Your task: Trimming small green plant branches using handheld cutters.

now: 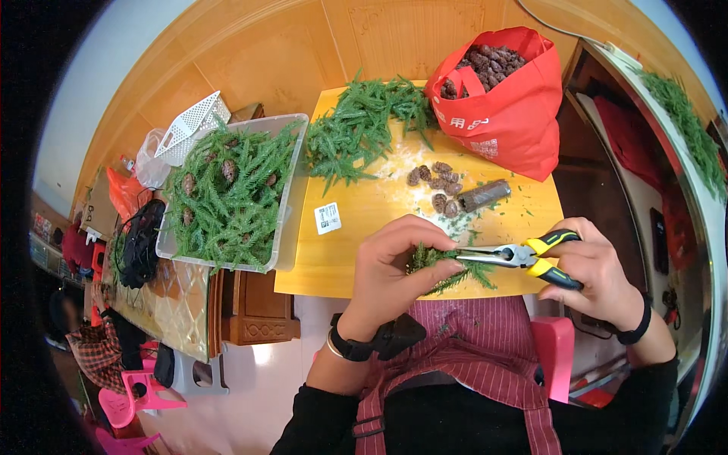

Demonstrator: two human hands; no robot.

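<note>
In the middle of the near table edge, my left hand (pixel 390 269) pinches a small green artificial pine sprig (pixel 476 279) between thumb and fingers. My right hand (pixel 595 277) grips a pair of long-nose pliers (pixel 519 255) by their yellow and black handles. The pliers' jaws point left and reach the sprig right by my left fingertips; what exactly lies between the jaws is too small to tell. Just beyond my hands are several small brown pine cones (pixel 437 182) and a dark brown cylinder (pixel 484 196) on the yellow table (pixel 334 262).
A red bag (pixel 500 133) full of pine cones stands at the back right. Loose green branches (pixel 364 125) lie at the back left, beside a clear plastic bin (pixel 292 189) heaped with sprigs and cones. A white label (pixel 327 218) lies on the tabletop. Another person (pixel 98 349) sits far left.
</note>
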